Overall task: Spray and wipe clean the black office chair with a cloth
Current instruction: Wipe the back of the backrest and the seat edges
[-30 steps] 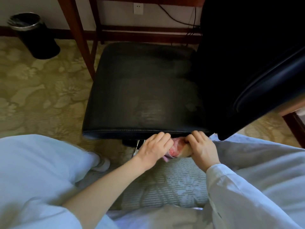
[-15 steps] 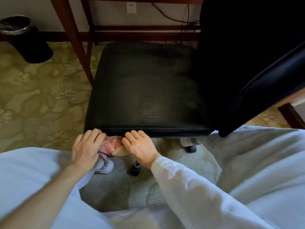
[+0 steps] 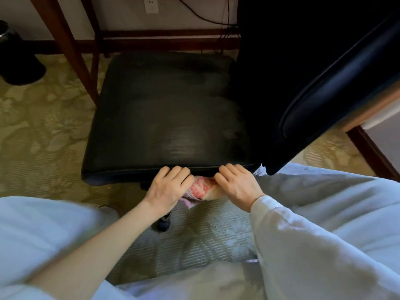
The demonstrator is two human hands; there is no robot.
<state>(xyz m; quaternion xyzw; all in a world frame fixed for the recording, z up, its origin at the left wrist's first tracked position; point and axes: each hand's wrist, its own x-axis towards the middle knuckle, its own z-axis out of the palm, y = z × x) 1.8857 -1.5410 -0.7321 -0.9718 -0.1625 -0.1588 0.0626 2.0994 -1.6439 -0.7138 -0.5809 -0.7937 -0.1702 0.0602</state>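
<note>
1. Left hand [image 3: 168,187] and right hand [image 3: 237,185] each grip an end of the pink cloth [image 3: 200,189] stretched between them, fingers curled over it.
2. Cloth presses the near edge of the black chair seat [image 3: 168,118].
3. No readable writing.

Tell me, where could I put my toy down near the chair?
The seat top is bare between the backrest and the desk leg. The carpet left of it is open too. The near edge is crowded: left hand, right hand, cloth.
</note>
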